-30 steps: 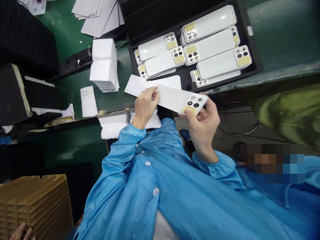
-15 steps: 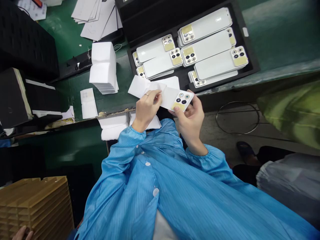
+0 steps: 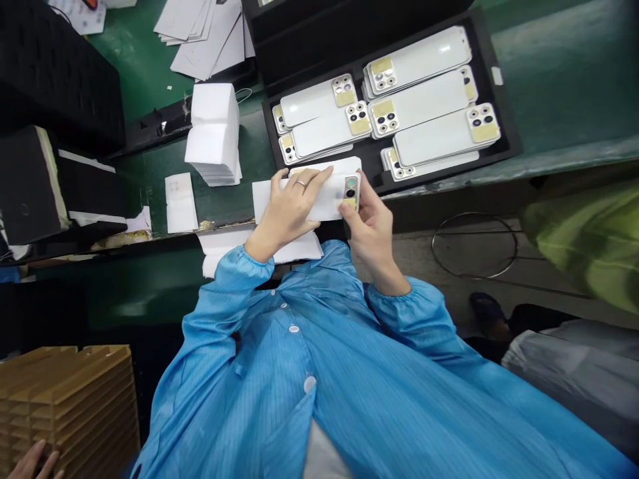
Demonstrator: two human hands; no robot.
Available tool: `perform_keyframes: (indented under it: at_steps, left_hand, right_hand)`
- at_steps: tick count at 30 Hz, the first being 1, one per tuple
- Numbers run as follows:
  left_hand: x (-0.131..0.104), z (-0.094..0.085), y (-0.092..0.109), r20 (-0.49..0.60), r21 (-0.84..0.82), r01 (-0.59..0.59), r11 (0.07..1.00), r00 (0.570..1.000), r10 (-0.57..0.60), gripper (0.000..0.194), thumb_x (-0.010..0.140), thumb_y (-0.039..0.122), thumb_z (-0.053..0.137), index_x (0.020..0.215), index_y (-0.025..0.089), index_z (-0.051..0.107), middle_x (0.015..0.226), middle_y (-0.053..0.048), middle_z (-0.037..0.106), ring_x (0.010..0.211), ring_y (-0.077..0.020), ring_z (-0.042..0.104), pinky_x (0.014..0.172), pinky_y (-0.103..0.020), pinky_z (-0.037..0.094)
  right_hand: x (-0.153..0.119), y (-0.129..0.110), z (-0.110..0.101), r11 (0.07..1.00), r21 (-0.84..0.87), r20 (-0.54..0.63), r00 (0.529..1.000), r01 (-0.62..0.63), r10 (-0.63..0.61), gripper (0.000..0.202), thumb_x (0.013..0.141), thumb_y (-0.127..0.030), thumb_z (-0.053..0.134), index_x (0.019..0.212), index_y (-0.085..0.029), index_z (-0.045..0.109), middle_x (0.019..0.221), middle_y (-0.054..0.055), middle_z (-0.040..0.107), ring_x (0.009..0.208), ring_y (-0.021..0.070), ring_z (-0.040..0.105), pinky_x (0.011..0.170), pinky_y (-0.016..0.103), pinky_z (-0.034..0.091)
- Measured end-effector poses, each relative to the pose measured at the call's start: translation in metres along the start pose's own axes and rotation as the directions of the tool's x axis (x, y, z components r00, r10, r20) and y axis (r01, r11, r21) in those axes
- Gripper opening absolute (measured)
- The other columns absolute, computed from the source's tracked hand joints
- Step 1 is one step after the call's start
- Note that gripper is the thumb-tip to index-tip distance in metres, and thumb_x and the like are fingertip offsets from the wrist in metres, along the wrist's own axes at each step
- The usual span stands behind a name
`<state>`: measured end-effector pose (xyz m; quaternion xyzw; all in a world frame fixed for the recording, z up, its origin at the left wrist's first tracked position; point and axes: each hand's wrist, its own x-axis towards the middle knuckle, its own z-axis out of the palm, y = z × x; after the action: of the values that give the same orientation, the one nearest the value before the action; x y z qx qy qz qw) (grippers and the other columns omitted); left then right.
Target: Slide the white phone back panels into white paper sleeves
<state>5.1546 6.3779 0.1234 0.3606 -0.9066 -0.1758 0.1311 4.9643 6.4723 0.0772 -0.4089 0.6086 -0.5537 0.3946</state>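
My right hand (image 3: 373, 229) grips a white phone back cover (image 3: 351, 191) by its camera end, thumb on top near the yellow film. One end of the camera block is covered by white wrapping. My left hand (image 3: 292, 207), with a ring on one finger, lies with fingers spread across the white paper wrap (image 3: 325, 203) over the cover. More white paper sticks out to the left, under that hand. Just behind, a black tray (image 3: 506, 136) bears several stacks of white phone back covers (image 3: 434, 140) with camera rings and yellow film.
A tall stack of folded white wraps (image 3: 212, 136) stands left of the tray, with a single wrap (image 3: 180, 203) nearer the table edge. Loose papers (image 3: 210, 46) lie farther back. Brown slotted dividers (image 3: 74, 392) are at lower left, with another person's hand (image 3: 37, 459) on them.
My left fingers have gone from a pinch at the paper to spread flat over it. White paper now covers part of the camera block. The cover has shifted slightly left in my right hand.
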Motion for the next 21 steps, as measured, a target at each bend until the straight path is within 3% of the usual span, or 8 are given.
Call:
perform_keyframes:
  at_steps: [6, 10, 12, 13, 15, 16, 18, 21]
  left_hand:
    - [-0.011, 0.017, 0.007, -0.050, -0.016, 0.118, 0.993, 0.992, -0.118, 0.073, 0.102, 0.041, 0.082, 0.172, 0.032, 0.061, 0.169, -0.015, 0.068, 0.153, -0.0396, 0.065, 0.130, -0.056, 0.046]
    - [-0.043, -0.006, -0.015, -0.181, -0.037, 0.282, 0.959, 0.941, -0.284, 0.078, 0.103, 0.052, 0.083, 0.174, 0.030, 0.058, 0.169, -0.015, 0.066, 0.162, -0.0402, 0.058, 0.130, -0.054, 0.049]
    - [-0.069, -0.032, -0.044, -0.367, -0.058, 0.441, 0.895, 0.825, -0.430, 0.082, 0.100, 0.047, 0.085, 0.174, 0.028, 0.055, 0.171, -0.017, 0.062, 0.166, -0.0397, 0.053, 0.134, -0.054, 0.048]
    - [-0.083, -0.047, -0.063, -0.476, -0.088, 0.528, 0.844, 0.722, -0.502, 0.083, 0.098, 0.041, 0.086, 0.173, 0.027, 0.054, 0.171, -0.019, 0.061, 0.167, -0.0390, 0.052, 0.136, -0.053, 0.047]
    - [-0.106, -0.073, -0.105, -0.639, -0.186, 0.733, 0.654, 0.415, -0.647, 0.080, 0.099, 0.032, 0.079, 0.174, 0.026, 0.051, 0.171, -0.022, 0.057, 0.164, -0.0394, 0.055, 0.138, -0.059, 0.045]
    - [-0.113, -0.082, -0.127, -0.627, -0.240, 0.800, 0.550, 0.305, -0.717, 0.077, 0.101, 0.036, 0.080, 0.172, 0.028, 0.052, 0.172, -0.022, 0.056, 0.166, -0.0417, 0.053, 0.139, -0.064, 0.042]
    - [-0.119, -0.090, -0.166, -0.539, -0.300, 0.855, 0.423, 0.213, -0.815, 0.075, 0.098, 0.045, 0.085, 0.166, 0.029, 0.057, 0.172, -0.023, 0.056, 0.169, -0.0456, 0.048, 0.138, -0.073, 0.037]
    - [-0.114, -0.083, -0.194, -0.390, -0.357, 0.860, 0.366, 0.218, -0.895, 0.094, 0.088, 0.058, 0.096, 0.166, 0.026, 0.055, 0.175, -0.027, 0.053, 0.176, -0.0492, 0.037, 0.136, -0.078, 0.035]
  right_hand:
    - [-0.001, -0.007, 0.027, 0.989, -0.128, 0.209, 0.977, 0.077, -0.049, 0.090, 0.106, -0.096, 0.048, 0.165, -0.032, 0.070, 0.171, 0.012, 0.070, 0.165, 0.0386, 0.060, 0.144, 0.066, 0.045]
    - [0.019, -0.005, 0.011, 0.959, -0.220, 0.306, 0.946, 0.177, -0.105, 0.081, 0.106, -0.089, 0.055, 0.167, -0.037, 0.066, 0.172, 0.012, 0.067, 0.152, 0.0393, 0.069, 0.137, 0.068, 0.052]
    - [0.039, 0.003, -0.007, 0.921, -0.320, 0.261, 0.955, 0.224, -0.142, 0.073, 0.111, -0.080, 0.055, 0.167, -0.035, 0.067, 0.170, 0.013, 0.067, 0.151, 0.0390, 0.069, 0.136, 0.066, 0.053]
    - [0.051, 0.009, -0.016, 0.884, -0.393, 0.249, 0.955, 0.251, -0.161, 0.070, 0.111, -0.074, 0.057, 0.166, -0.032, 0.069, 0.168, 0.016, 0.068, 0.153, 0.0403, 0.067, 0.138, 0.067, 0.051]
    - [0.074, 0.023, -0.031, 0.786, -0.531, 0.305, 0.937, 0.318, -0.172, 0.070, 0.108, -0.064, 0.063, 0.161, -0.020, 0.073, 0.166, 0.022, 0.068, 0.157, 0.0455, 0.063, 0.140, 0.070, 0.047]
    - [0.084, 0.029, -0.036, 0.735, -0.579, 0.354, 0.921, 0.352, -0.162, 0.070, 0.104, -0.059, 0.066, 0.159, -0.016, 0.073, 0.167, 0.024, 0.067, 0.158, 0.0482, 0.062, 0.139, 0.072, 0.046]
    - [0.099, 0.040, -0.041, 0.659, -0.633, 0.437, 0.890, 0.405, -0.128, 0.072, 0.099, -0.052, 0.072, 0.159, -0.012, 0.073, 0.169, 0.026, 0.064, 0.158, 0.0519, 0.060, 0.137, 0.075, 0.047]
    - [0.110, 0.046, -0.041, 0.625, -0.648, 0.474, 0.873, 0.434, -0.114, 0.072, 0.096, -0.049, 0.080, 0.161, -0.018, 0.071, 0.169, 0.023, 0.064, 0.156, 0.0514, 0.058, 0.135, 0.074, 0.049]
